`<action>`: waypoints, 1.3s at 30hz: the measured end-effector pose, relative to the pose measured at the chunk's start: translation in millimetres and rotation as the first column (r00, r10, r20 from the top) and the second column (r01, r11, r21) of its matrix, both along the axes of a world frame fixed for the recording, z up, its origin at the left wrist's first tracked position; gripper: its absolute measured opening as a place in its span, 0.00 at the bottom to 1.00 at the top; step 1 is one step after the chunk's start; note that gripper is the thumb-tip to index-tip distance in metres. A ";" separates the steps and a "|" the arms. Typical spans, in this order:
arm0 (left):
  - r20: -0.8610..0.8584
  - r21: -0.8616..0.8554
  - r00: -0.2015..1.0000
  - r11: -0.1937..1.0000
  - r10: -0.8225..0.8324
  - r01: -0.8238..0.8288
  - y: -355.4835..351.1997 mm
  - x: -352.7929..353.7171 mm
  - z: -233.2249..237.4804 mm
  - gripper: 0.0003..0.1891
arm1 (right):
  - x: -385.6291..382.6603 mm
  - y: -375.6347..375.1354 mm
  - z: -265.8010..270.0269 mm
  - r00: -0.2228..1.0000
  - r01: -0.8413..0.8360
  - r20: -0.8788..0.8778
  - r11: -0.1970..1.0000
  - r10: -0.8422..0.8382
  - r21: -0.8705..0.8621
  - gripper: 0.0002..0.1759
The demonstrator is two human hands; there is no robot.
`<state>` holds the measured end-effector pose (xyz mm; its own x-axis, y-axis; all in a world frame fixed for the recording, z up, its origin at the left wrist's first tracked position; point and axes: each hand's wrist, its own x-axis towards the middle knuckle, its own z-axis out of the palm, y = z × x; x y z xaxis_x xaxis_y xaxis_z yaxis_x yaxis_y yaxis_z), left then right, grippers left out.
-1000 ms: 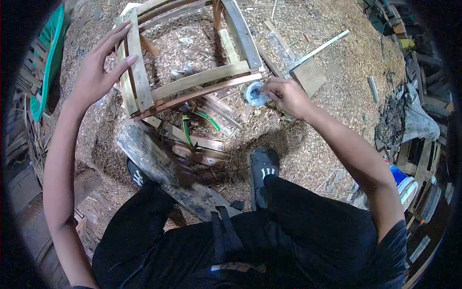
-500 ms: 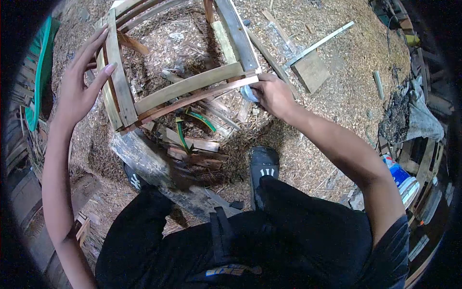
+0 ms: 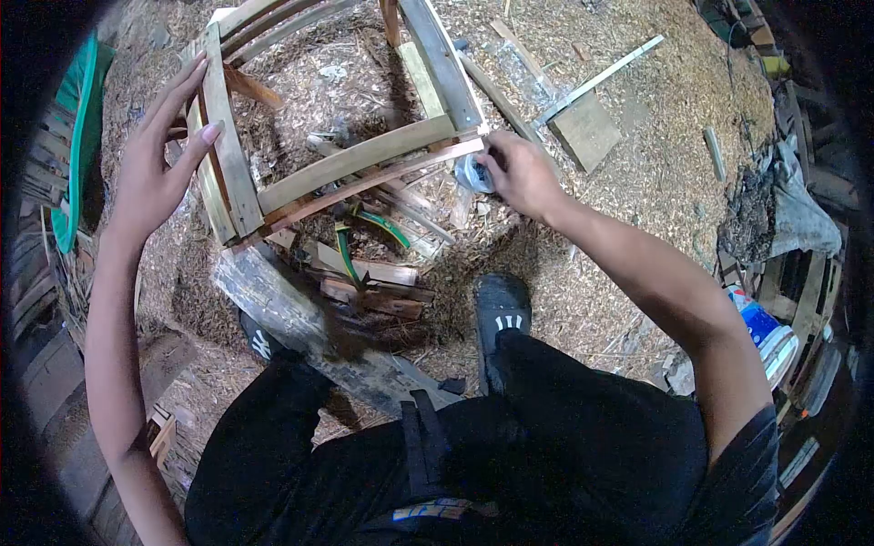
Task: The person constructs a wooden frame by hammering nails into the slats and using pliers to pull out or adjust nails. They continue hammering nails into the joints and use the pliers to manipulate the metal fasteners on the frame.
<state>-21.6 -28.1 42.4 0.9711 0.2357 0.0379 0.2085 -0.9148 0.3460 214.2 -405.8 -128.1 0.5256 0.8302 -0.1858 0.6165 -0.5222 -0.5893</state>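
Observation:
A wooden frame of slats (image 3: 355, 162) stands in front of me, its near rail running between my hands. My left hand (image 3: 162, 159) lies along the left side of it, fingers straight and thumb apart, the tips against the slat. At the near right corner, my right hand (image 3: 523, 177) is closed, its curled fingers on a small clear plastic bag (image 3: 473, 173) just below the rail's end. Through the frame's lower side I see a hand tool with green and yellow handles (image 3: 346, 250), its head partly hidden by scraps of wood.
A weathered plank (image 3: 282, 305) lies between my feet. Wood scraps (image 3: 382, 300) sit beside it on the shavings-covered ground (image 3: 655, 227). Right of the frame are a square board (image 3: 587, 136) and a thin strip (image 3: 601, 80). A blue and white bucket (image 3: 765, 337) stands at far right.
My right hand has shifted slightly down from the corner, and more of the plastic bag shows. My left hand stays on the frame's left side.

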 end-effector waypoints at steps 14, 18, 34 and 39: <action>-0.001 0.042 1.000 0.999 -0.007 0.007 1.9 -1.0 -1.8 0.32 | 13.8 -5.7 22.5 0.966 0.128 -0.214 0.987 -0.145 -0.094 0.10; 0.001 -0.029 1.000 0.999 0.015 -0.015 -2.7 1.0 0.7 0.32 | 14.6 -1.8 6.0 0.989 -0.140 -0.067 0.983 0.133 -0.118 0.08; -0.004 -0.046 0.999 0.998 0.033 -0.034 -3.1 1.2 -0.6 0.32 | 13.5 11.4 15.1 0.930 -0.329 0.084 0.911 0.359 -0.249 0.08; 0.000 -0.054 1.000 0.998 0.020 -0.020 -0.7 0.1 -0.1 0.32 | 21.2 5.6 6.9 0.956 -0.095 -0.283 0.995 0.080 -0.042 0.11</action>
<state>-21.5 -28.8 42.3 0.9661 0.2571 0.0256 0.2265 -0.8905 0.3946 235.4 -400.2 -121.2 0.3717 0.8551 -0.3615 0.4751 -0.5098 -0.7172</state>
